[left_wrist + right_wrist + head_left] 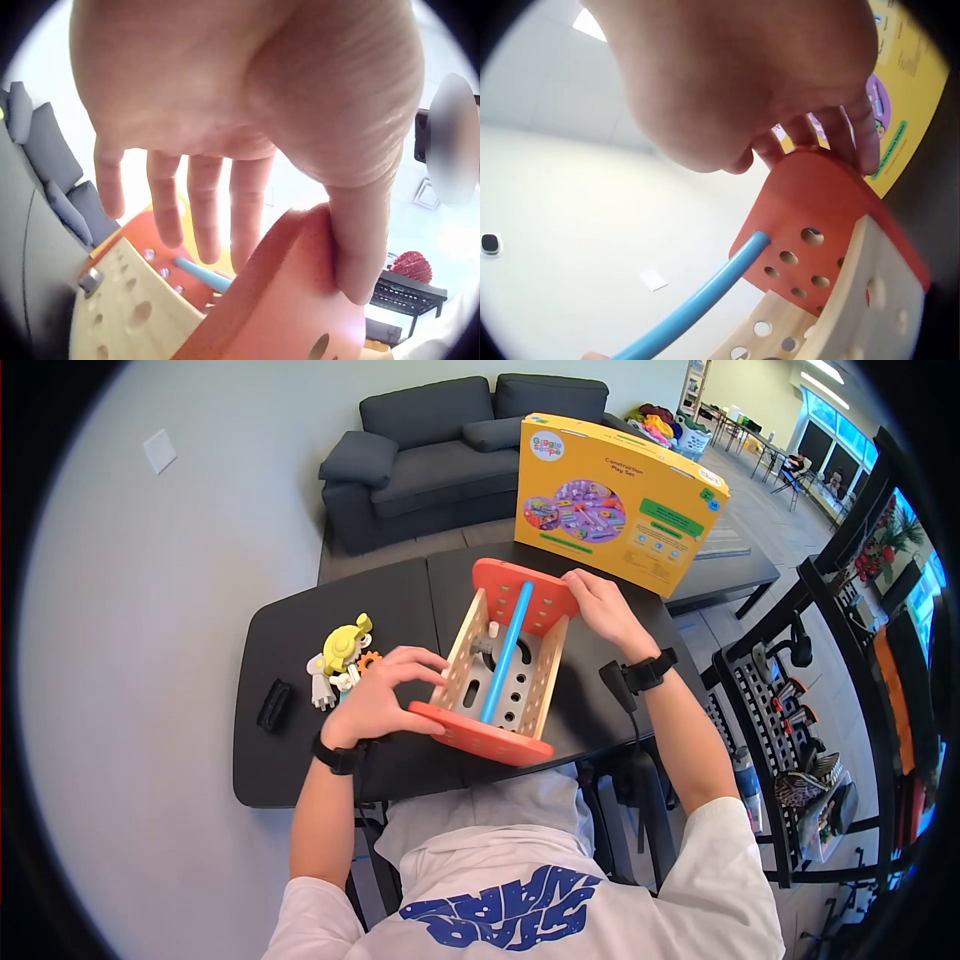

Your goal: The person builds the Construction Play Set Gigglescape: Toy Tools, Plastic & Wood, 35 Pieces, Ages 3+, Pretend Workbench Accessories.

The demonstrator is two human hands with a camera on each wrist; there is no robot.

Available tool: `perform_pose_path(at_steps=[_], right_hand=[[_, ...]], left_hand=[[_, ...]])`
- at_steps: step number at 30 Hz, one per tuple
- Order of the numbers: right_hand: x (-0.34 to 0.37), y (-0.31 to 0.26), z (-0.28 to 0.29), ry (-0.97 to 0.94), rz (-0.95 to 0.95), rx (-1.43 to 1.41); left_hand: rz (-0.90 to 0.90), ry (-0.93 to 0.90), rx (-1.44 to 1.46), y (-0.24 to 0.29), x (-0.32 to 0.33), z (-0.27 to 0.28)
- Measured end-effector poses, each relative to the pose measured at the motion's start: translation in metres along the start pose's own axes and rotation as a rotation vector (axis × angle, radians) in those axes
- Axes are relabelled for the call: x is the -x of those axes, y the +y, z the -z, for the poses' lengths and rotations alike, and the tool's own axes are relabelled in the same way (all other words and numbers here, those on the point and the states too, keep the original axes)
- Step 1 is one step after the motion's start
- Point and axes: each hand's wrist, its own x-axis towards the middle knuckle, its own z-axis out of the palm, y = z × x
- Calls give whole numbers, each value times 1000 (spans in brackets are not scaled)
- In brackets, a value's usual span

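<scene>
A toy toolbox with red end panels [480, 736], pale wooden sides [543, 682] full of holes and a blue rod [508, 650] across its top stands on the black table. My left hand [385, 695] is at the near left corner; in the left wrist view its thumb [360, 247] lies against the outside of the near red panel [285, 300] while the fingers spread over the inner side. My right hand [608, 615] grips the far red panel's right corner, its fingers [840, 135] bent over the edge in the right wrist view. The rod joins the far panel [802, 217].
Yellow-green, white and orange toy parts [346, 647] lie on the table left of the toolbox, beside a small black object [274, 705]. A yellow box [612, 510] stands behind. A dark sofa [430, 455] is farther back, a black shelf rack [770, 730] at the right.
</scene>
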Motion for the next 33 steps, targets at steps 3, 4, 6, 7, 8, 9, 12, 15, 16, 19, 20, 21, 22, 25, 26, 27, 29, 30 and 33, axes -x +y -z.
perform_pose_path(at_steps=[3, 4, 6, 7, 8, 9, 12, 15, 16, 19, 20, 21, 22, 25, 26, 27, 29, 30, 33], right_hand=[[2, 7, 6, -11, -94, 74], [3, 10, 6, -34, -91, 17], [7, 16, 7, -61, -85, -39], [11, 15, 8, -133, -113, -123], [15, 13, 8, -206, -142, -206], [18, 11, 10, -208, -143, -206], [25, 6, 10, -386, -356, -387], [30, 1, 4, -472, -436, -446], [30, 1, 0, -497, -463, -423], [26, 10, -9, -554, -472, -388], [27, 6, -12, -533, -492, -417], [28, 4, -13, -511, -512, -446], [28, 9, -17, -510, -513, -447], [24, 25, -28, -463, -467, -575], [23, 26, -29, -455, -480, -591], [23, 27, -29, -446, -495, -608], [25, 23, -29, -432, -488, -623], [26, 20, -30, -418, -481, -639], [26, 17, -32, -377, -485, -624]], left_hand=[[92, 83, 31, -15, 9, 18], [129, 109, 41, -16, 11, 25], [167, 139, 50, -23, 16, 36], [245, 192, 106, -29, 18, 40], [324, 244, 163, -33, 20, 42], [326, 245, 164, -38, 22, 43], [444, 329, 315, -39, 24, 44], [695, 267, 310, -48, 25, 40], [695, 271, 310, -49, 25, 37], [781, 197, 423, -48, 28, 22], [779, 189, 444, -47, 29, 19], [778, 180, 465, -45, 29, 16], [779, 179, 465, -42, 27, 13], [787, 195, 542, -37, 25, 5], [803, 212, 577, -42, 26, 2], [819, 228, 613, -44, 26, -1], [822, 283, 632, -36, 23, -4], [826, 337, 648, -33, 22, -7], [822, 421, 688, -31, 20, -15]])
